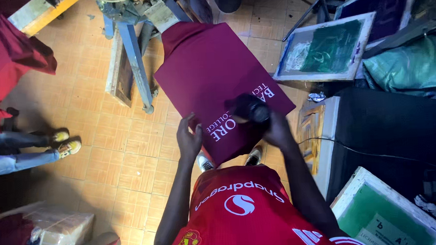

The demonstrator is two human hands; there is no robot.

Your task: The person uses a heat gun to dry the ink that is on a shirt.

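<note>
A maroon shirt (210, 73) with white lettering lies stretched on a platen. The right hand (277, 130) holds a black tool (249, 108) over the print; the left hand (188, 139) touches the shirt's near edge, fingers spread.

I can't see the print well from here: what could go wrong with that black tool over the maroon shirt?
1. The right hand holds the black tool right above the white print; lingering might scorch or smear it.
2. The left hand touches the maroon shirt beside the print and could smudge it.
3. The black cable trails across the table and could snag.
</note>
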